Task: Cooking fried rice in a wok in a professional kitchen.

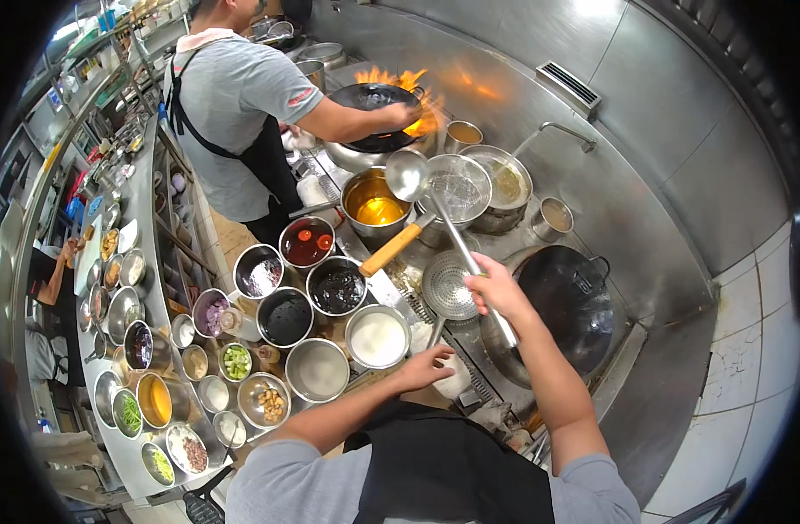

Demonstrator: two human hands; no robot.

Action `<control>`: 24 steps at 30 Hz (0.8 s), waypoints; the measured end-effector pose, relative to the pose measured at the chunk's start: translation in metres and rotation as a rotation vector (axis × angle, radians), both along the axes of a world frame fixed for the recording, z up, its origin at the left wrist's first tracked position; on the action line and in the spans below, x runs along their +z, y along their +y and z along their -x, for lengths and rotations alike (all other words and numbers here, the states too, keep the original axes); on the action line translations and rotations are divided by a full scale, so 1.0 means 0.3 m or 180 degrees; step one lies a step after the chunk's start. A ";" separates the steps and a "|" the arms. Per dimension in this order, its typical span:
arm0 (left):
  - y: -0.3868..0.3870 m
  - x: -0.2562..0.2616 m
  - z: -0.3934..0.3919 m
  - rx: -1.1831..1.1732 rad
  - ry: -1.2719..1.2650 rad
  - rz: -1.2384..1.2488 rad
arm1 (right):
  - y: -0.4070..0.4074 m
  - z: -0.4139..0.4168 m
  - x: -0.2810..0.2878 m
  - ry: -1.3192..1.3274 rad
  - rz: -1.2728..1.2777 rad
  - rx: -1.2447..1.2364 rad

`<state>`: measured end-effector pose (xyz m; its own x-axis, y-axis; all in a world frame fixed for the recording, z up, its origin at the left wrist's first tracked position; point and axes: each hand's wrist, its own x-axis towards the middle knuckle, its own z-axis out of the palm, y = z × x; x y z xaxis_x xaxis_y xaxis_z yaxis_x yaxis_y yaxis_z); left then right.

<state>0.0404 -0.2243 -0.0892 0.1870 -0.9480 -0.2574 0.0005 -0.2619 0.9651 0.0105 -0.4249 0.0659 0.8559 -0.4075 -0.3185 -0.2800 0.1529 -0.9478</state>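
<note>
My right hand [498, 288] is closed around the handle of a long steel ladle [455, 239]. The ladle's bowl reaches forward between a pot of amber oil [375, 208] and a wire mesh strainer [459, 188] with a wooden handle. Below the ladle's shaft lies a perforated steel skimmer [447, 285], its handle pointing toward me. Close to that handle's end, my left hand [426, 368] hovers with fingers apart and nothing visible in it. A white cloth [451, 376] lies just beyond its fingertips. A dark wok [563, 311] sits on the burner to my right.
A co-worker [236, 111] on the left handles a wok [373, 108] amid tall flames. Pots of dark sauce [285, 318] and white liquid [377, 335] stand left of my hands. Water runs from a faucet [570, 131] into a pot [504, 177]. Ingredient bowls crowd a steel counter [141, 475].
</note>
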 end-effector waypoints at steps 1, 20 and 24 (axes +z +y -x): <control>0.032 -0.003 -0.029 0.0167 0.0111 -0.0012 | 0.006 -0.049 -0.033 0.0081 0.0239 0.0039; 0.204 0.047 -0.199 0.0123 0.0047 0.0152 | 0.137 -0.157 -0.219 -0.1077 -0.1808 -0.0772; 0.193 0.097 -0.163 -0.0148 0.0303 0.0003 | 0.102 -0.025 -0.214 -0.1875 -0.3204 -0.1183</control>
<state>0.0894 -0.1664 -0.0601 0.1177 -0.9554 -0.2709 0.0800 -0.2628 0.9615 0.0181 -0.3944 0.0018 0.8598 -0.4531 -0.2356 0.3687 0.8700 -0.3274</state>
